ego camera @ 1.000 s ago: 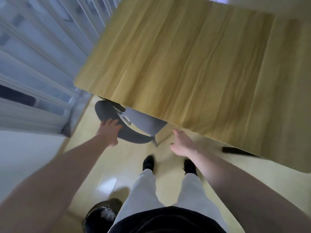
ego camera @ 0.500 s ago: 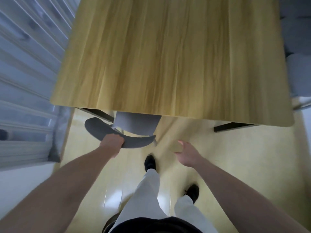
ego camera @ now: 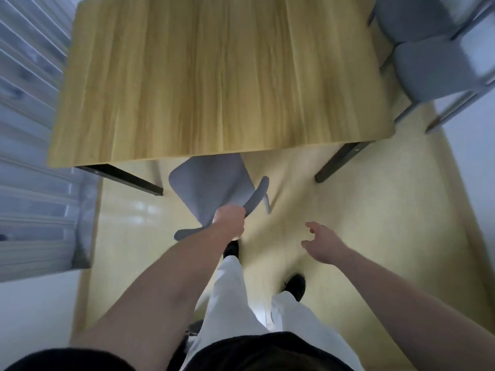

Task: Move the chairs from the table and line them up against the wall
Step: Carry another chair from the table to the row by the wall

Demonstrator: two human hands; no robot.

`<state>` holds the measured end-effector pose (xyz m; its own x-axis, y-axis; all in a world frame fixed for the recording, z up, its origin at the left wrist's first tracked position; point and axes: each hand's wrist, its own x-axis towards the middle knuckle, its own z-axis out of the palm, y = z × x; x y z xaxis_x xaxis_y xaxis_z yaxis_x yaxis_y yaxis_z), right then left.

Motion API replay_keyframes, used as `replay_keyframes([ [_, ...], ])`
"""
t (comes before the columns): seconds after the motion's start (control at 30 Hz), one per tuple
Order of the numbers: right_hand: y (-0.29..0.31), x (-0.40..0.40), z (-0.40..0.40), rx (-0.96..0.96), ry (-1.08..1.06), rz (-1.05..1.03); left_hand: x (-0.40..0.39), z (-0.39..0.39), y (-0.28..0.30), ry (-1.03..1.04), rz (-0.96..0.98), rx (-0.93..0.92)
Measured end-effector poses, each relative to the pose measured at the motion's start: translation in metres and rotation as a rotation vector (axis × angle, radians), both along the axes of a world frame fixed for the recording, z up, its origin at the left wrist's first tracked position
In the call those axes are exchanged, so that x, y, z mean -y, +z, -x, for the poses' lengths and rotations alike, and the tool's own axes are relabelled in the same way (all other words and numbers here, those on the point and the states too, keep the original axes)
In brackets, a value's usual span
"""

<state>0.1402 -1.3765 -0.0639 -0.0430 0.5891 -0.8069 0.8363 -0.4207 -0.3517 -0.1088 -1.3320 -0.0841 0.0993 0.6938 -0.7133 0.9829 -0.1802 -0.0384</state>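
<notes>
Chair [ego camera: 211, 183], gripped at its backrest by the left hand [ego camera: 229, 219], has slid half out from under the near edge of the table [ego camera: 214, 76] (right hand [ego camera: 320, 243] spread, empty), so carrying it to the wall likely comes next.

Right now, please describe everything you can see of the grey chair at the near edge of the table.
The chair is grey, with a smooth seat and a curved backrest, plastic by its look. It stands turned askew, its seat partly under the table. One pale leg shows on its right. The left hand grips the backrest's top edge.
</notes>
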Motion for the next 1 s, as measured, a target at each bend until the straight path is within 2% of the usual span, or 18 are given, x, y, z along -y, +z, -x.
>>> replay_keyframes([
  [0.3,0.007,0.036,-0.085,0.045,-0.112,0.016,0.006,-0.136,0.011,0.039,0.033,0.154],
  [0.47,-0.001,0.065,-0.095,-0.011,-0.234,0.093,0.002,-0.204,0.013,0.08,0.036,0.259],
  [0.67,-0.021,0.084,-0.103,-0.155,-0.402,0.202,0.006,-0.282,0.0,0.034,0.038,0.333],
  [0.8,-0.023,0.084,-0.129,-0.102,-0.414,0.15,0.002,-0.327,-0.002,0.074,0.053,0.36],
  [0.93,-0.019,0.083,-0.157,-0.349,-0.555,0.253,-0.006,-0.371,0.0,0.12,0.053,0.362],
  [1.0,-0.019,0.08,-0.172,-0.393,-0.681,0.23,-0.011,-0.396,0.0,0.149,0.059,0.371],
])
